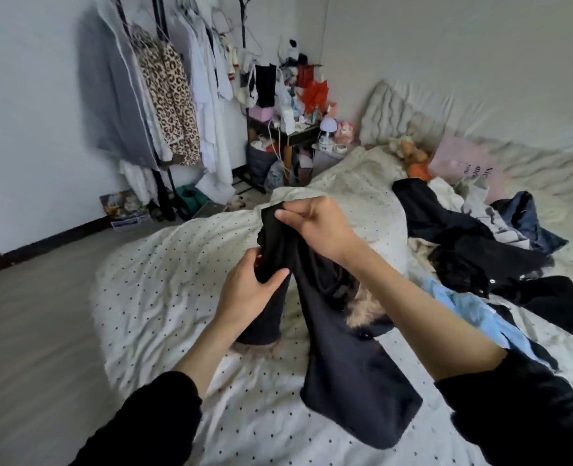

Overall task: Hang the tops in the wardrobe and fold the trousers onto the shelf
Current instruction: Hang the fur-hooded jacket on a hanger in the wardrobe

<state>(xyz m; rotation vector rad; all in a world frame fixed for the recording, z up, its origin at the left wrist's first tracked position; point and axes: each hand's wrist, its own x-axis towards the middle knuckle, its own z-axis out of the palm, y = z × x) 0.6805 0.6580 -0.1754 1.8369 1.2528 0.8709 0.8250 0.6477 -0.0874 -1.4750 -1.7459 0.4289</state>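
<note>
Both hands hold one black soft fabric garment [342, 348] above the white black-dotted bedspread [177, 284]; whether it is a top or trousers cannot be told.

Right hand [318, 227]: fingers curled, thumb and fingertips pinching the garment's upper edge. It is the higher hand.

Left hand [248, 290]: lower and to the left of the right hand, thumb pressed across a bunched fold of the same garment, fingers wrapped behind it. Fingertips hidden by cloth.

Garment: hangs from the two grips in two dark lengths; the longer, wider length drapes down and touches the bedspread, the shorter one ends beneath the left wrist. A pale furry patch shows between the lengths; what it is cannot be told.

Relative to the bedspread:
- On its right side, a loose heap of dark, grey and denim clothes [480, 243], with a light blue cloth [463, 304] lying at the heap's near edge, just beside the right forearm.
- At its far end, a pink printed pillow [463, 163] and small plush toys [409, 153].
- Beyond its far left corner, against the wall, a black metal clothes rack [164, 95] hung with white tops and a leopard-print piece [170, 99].
- Right of that rack, a cluttered small table [295, 132].
</note>
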